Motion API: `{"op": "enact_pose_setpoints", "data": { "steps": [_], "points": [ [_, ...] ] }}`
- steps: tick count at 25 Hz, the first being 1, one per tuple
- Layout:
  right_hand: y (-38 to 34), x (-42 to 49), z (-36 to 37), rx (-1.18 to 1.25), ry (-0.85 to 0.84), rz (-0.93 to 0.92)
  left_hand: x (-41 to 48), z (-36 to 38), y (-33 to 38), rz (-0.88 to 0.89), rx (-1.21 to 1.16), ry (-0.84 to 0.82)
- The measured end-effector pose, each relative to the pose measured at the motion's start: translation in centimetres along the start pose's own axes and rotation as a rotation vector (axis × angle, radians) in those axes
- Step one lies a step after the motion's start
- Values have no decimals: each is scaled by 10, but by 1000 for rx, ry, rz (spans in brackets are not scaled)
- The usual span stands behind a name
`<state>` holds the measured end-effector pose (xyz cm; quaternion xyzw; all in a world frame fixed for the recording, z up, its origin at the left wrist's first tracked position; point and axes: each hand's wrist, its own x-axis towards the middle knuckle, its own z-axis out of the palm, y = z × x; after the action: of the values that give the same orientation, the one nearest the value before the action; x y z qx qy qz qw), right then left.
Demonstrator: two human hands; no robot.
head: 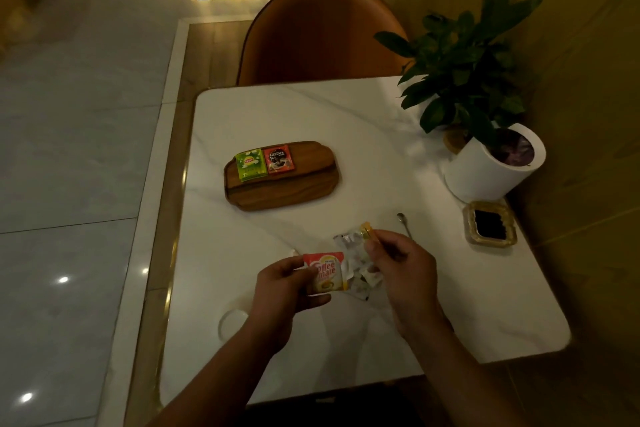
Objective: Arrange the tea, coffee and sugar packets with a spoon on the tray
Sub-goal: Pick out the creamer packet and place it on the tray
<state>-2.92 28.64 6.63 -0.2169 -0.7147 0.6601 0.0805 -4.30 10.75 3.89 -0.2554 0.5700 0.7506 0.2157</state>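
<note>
A wooden tray (pixel 301 187) lies on the white table. At its left end a green tea packet (pixel 250 164) and a red coffee packet (pixel 280 159) sit side by side. Nearer to me, my left hand (pixel 282 288) grips a red and white creamer packet (pixel 327 273). My right hand (pixel 401 270) pinches a small bundle of white and yellow packets (pixel 356 250) just right of it, above the table. A small metal spoon (pixel 403 222) lies on the table behind my right hand, its handle partly hidden.
A potted plant in a white pot (pixel 491 163) stands at the table's right side, with a glass ashtray (pixel 490 224) in front of it. A brown chair (pixel 322 35) faces me beyond the table. A white coaster (pixel 232 322) sits near the front left edge.
</note>
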Motion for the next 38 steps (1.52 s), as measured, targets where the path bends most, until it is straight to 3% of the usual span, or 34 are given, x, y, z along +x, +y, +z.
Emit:
{"op": "enact_pose_setpoints", "data": {
  "steps": [2, 4, 8, 10, 13, 15, 17, 26, 30, 32, 34, 38],
  "points": [
    [0, -5, 2, -335, -20, -364, -1, 2, 0, -11, -4, -31],
    [5, -13, 5, -609, -142, -611, -3, 1, 2, -10, -33, -95],
    [13, -22, 1, -720, -333, -696, -5, -2, 6, 46, -19, -130],
    [15, -24, -2, -658, -338, -614, -3, -3, 7, 73, 19, -100],
    [11, -19, -3, -394, -184, -254, -1, -2, 8, 87, 32, -67],
    [6, -11, 0, -275, -170, -2, -1, -2, 8, 101, 51, -75],
    [6, -7, 3, -234, -170, 119, -1, -1, 8, 107, 55, -92],
    [21, -17, 21, -111, -156, 211, -5, -2, 2, 144, 100, -107],
    [37, 4, 6, -98, -135, 253, -3, -14, -1, 124, 55, 82],
    [53, 25, -14, -290, -16, 236, 0, -26, 2, 116, 1, 168],
    [72, 35, -24, -627, -26, 99, 1, -36, 7, 106, -24, 207],
    [98, 35, 8, -977, -381, -185, 1, -47, 18, 87, -97, 239]
  ]
}}
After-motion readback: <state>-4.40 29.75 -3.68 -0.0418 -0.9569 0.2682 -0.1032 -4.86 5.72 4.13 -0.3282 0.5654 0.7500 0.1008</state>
